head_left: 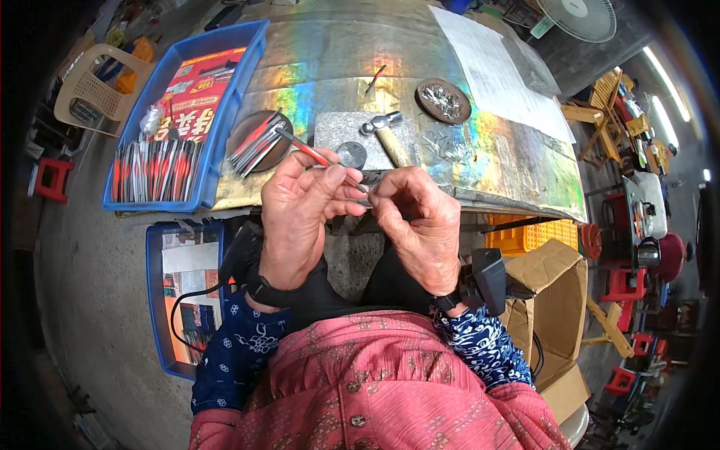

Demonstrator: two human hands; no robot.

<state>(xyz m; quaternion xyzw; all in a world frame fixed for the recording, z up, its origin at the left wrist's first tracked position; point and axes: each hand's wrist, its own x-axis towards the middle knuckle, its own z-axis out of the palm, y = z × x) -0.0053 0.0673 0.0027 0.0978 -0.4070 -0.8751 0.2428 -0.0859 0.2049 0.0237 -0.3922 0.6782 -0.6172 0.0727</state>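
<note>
Concrete-floored workshop, head camera: a counter (330, 52) with a shiny, stained covering fills the upper half, as a person seated at its near edge works with both hands raised in front of it. The left hand (292, 217) pinches a slim red-and-black tool (319, 157) between thumb and fingers, its dark end pointing up and left over the counter, its other end reaching toward the right hand (424, 232). Thumb and forefinger of the right hand press together at that near end; whether they grip a small piece cannot be told.

Just beyond, partly screened by the fingers, lies a pale stone slab (330, 127) bearing a round metal disc (350, 155) and a hammer (390, 141), its handle slanting toward the right hand. To the left, a brown dish (241, 129) holds similar slim tools (261, 146), beside a blue tray (234, 112) packed with a row of red, black and silvery ones (156, 171). To the right, another dish (420, 105) holds small metal pieces (442, 99), with more scattered nearby (448, 146). Farther back lie a small red-and-black item (376, 79) and white sheets (484, 71). Below, a second blue tray (155, 300) sits left of the person, an open cardboard box (559, 300) and a yellow crate (536, 236) right.
</note>
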